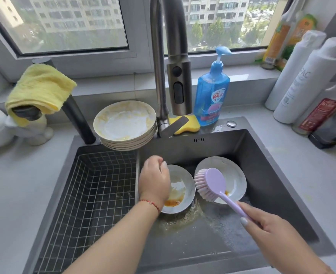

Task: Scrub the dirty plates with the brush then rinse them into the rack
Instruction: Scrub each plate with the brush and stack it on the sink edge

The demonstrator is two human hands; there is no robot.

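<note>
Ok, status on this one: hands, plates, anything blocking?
Left hand on dirty plate in sink. Right hand holds brush, raised between the two plates. Rack holds no plates. Nothing blocking.

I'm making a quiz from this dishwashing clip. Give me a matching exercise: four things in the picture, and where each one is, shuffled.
Things:
1. brush
2. yellow cloth
3. stack of plates
4. soap bottle

Places:
A. draped over a dark spout
B. held in the right hand
C. sink's back edge, left of the faucet
D. right of the faucet, beside the yellow sponge

Pairs: 1-B, 2-A, 3-C, 4-D
</note>
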